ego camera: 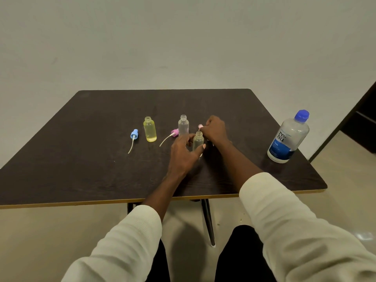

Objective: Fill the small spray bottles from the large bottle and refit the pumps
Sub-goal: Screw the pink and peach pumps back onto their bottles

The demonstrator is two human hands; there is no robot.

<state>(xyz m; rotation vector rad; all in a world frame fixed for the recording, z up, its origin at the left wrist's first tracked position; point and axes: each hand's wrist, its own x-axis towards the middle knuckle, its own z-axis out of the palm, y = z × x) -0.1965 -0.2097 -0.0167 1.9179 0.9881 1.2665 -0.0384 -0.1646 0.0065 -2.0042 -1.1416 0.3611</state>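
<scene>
Three small uncapped bottles stand on the dark table. A yellow bottle is at the left, a clear one behind the middle, and another clear one in front of it. My left hand curls round that front bottle. My right hand pinches a pale pink pump just right of the bottle's mouth; its tube is mostly hidden. A blue pump and a magenta pump lie on the table with their tubes trailing toward me. The large bottle, blue-capped, stands far right.
The large bottle stands close to the table's right edge. A plain wall rises behind the table. Metal table legs show below the front edge, between my knees. A dark door frame is at the far right.
</scene>
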